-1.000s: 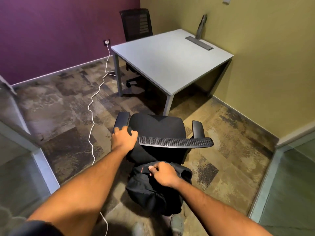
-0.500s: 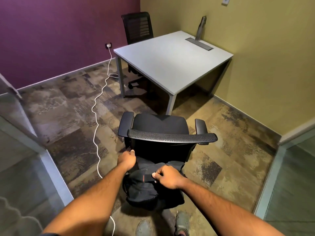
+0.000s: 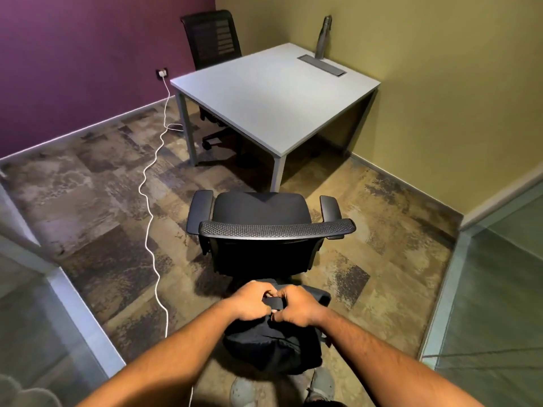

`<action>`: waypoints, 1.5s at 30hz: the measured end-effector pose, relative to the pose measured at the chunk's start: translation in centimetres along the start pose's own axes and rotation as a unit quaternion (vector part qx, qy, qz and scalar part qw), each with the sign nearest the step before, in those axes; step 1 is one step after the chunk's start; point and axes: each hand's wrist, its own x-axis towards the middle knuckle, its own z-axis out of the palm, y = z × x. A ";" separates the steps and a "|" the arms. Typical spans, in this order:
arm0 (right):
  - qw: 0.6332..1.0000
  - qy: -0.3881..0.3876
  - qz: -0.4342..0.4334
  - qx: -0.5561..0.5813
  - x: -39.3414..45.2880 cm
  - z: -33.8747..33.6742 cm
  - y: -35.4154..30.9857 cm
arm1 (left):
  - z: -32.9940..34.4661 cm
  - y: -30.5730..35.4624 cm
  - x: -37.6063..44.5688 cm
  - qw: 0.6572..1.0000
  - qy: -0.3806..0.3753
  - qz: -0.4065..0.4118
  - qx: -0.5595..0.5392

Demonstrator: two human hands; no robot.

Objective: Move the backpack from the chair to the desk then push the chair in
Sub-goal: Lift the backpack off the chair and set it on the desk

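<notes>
A black backpack (image 3: 273, 346) hangs low in front of me, behind the back of a black office chair (image 3: 261, 214). My left hand (image 3: 249, 301) and my right hand (image 3: 295, 306) sit side by side on its top, both closed around the handle strap. The chair's seat is bare and faces the light grey desk (image 3: 273, 92), about a chair's length short of the desk's near corner. My feet show under the bag.
A metal bottle (image 3: 323, 36) and a cable flap (image 3: 321, 64) sit at the desk's far edge. A second black chair (image 3: 213, 39) stands behind the desk. A white cable (image 3: 150, 201) snakes over the floor at left. Glass partitions (image 3: 484, 289) flank me.
My left hand has left the chair's backrest and come down onto the backpack's top beside my right hand. The view has drawn back from the chair.
</notes>
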 end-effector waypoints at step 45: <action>0.900 0.429 -0.057 0.050 -13.1 -26.9 39.3 | 9.0 38.5 26.2 0.933 0.129 0.285 0.177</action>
